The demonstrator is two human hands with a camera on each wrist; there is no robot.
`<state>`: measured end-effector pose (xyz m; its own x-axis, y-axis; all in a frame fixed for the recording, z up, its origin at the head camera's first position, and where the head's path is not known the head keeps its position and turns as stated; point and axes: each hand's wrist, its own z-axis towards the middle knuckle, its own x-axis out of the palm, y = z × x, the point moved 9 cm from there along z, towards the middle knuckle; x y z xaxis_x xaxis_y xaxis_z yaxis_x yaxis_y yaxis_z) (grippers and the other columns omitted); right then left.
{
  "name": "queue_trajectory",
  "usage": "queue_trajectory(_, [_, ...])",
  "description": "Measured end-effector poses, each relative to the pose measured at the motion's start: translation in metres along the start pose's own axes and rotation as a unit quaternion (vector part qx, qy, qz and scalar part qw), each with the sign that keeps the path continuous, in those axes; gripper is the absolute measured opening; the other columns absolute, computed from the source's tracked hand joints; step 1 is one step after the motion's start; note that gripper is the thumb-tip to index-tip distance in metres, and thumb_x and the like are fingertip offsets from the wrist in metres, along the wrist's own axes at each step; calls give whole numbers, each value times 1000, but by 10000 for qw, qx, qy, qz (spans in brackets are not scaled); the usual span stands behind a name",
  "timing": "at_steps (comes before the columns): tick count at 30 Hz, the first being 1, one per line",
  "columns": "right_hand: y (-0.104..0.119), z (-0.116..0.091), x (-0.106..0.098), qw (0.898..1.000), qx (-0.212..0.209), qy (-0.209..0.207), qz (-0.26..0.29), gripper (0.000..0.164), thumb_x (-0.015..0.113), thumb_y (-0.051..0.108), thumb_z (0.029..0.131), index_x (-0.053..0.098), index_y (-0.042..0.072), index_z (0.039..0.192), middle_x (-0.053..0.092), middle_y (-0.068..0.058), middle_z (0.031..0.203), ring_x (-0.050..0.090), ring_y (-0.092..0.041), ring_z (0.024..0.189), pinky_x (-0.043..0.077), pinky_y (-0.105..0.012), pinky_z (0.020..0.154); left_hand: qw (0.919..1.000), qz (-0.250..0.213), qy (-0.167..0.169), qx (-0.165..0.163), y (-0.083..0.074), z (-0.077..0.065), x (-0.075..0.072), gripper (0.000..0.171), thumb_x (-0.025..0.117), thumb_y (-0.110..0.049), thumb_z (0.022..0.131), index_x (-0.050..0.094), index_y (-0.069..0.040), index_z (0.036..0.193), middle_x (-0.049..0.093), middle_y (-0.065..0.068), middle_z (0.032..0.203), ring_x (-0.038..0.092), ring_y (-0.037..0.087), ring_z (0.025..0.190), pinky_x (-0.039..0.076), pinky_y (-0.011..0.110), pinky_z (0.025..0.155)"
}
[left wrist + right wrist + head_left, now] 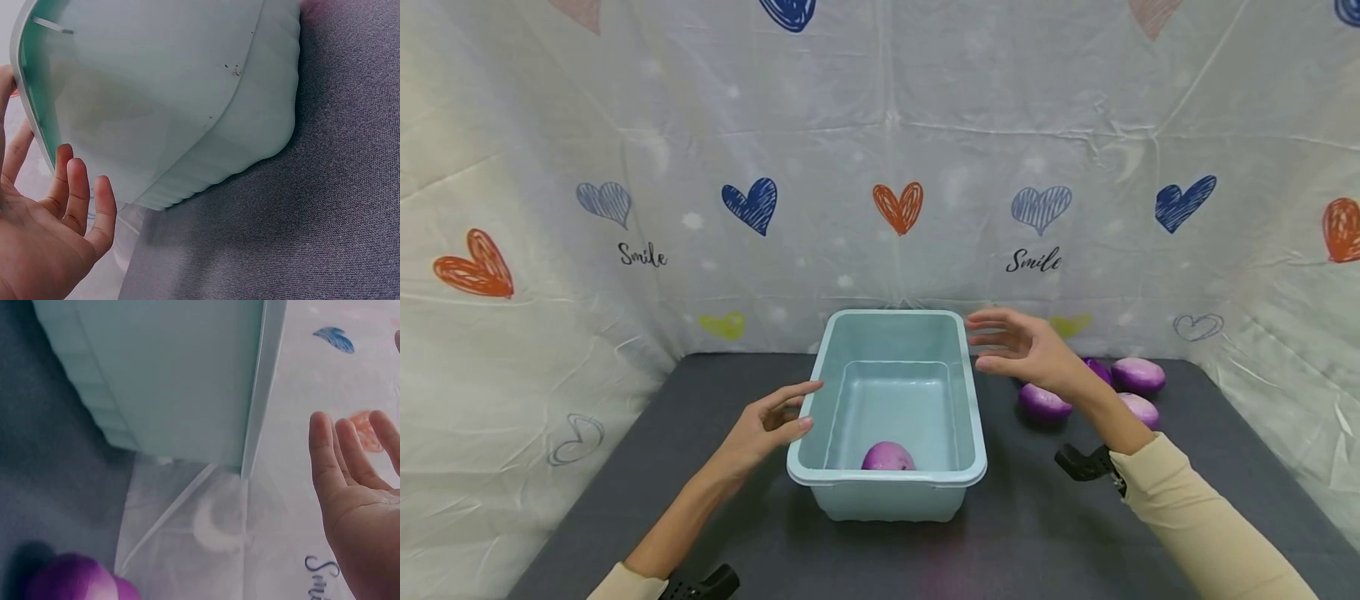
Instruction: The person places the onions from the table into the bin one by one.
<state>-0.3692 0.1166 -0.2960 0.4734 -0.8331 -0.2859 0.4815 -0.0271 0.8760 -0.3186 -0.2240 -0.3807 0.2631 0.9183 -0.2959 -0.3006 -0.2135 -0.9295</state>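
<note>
A pale blue-green plastic basin (891,500) stands on the dark table with one rounded, glossy purple piece (887,456) inside at its near end. My left hand (771,421) is at the basin's left rim, its fingertips right at the edge and its other fingers loosely extended (47,231). Just outside the far right rim, my right hand (1022,346) is raised with fingers relaxed and nothing in it. Behind and below the right forearm lie several more rounded purple pieces (1138,377), some partly hidden by the arm; one (75,578) shows low in the right wrist view.
The dark cloth-covered table (1030,533) extends around the basin. A pale curtain (820,242) printed with hearts and the word Smile hangs close behind the table's far edge and along both sides.
</note>
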Motion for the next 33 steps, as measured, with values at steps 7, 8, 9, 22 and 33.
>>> queue_trajectory(7, [-7,-18,-23,9995,98,-164,-267,55,72,3,95,51,1,145,54,-14,143,55,-34,127,50,-38,95,10000,48,10,25,-1,0,0,49,64,-15,101,53,-15,149,52,17,135,58,35,111,44,51,91])
queue_trajectory(8, [-8,-21,-26,9992,130,-196,-323,54,72,4,95,50,0,145,54,-14,142,55,-34,127,50,-38,95,10000,47,12,22,-1,0,0,49,64,-15,101,53,-15,149,52,17,135,58,35,111,44,51,91])
queue_trajectory(9, [-10,-24,-30,9989,154,-224,-385,54,72,4,95,50,-1,145,55,-15,142,56,-34,127,50,-37,94,10000,52,13,22,-1,0,0,49,64,-15,101,53,-15,149,52,17,135,58,35,111,44,51,91])
queue_trajectory(22, [-22,-61,-70,9950,450,-578,-675,46,66,6,100,52,0,143,55,-18,139,57,-36,125,52,-33,91,9999,94,2,57,0,-2,-1,48,62,-14,102,54,-15,149,50,17,137,57,36,112,43,52,91])
queue_trajectory(33, [-32,-100,-106,9839,910,-842,-1289,45,65,14,102,51,4,144,57,-12,139,60,-21,123,53,-30,87,9999,132,17,61,-1,0,1,48,61,-15,102,53,-15,149,51,18,132,58,32,109,43,51,90])
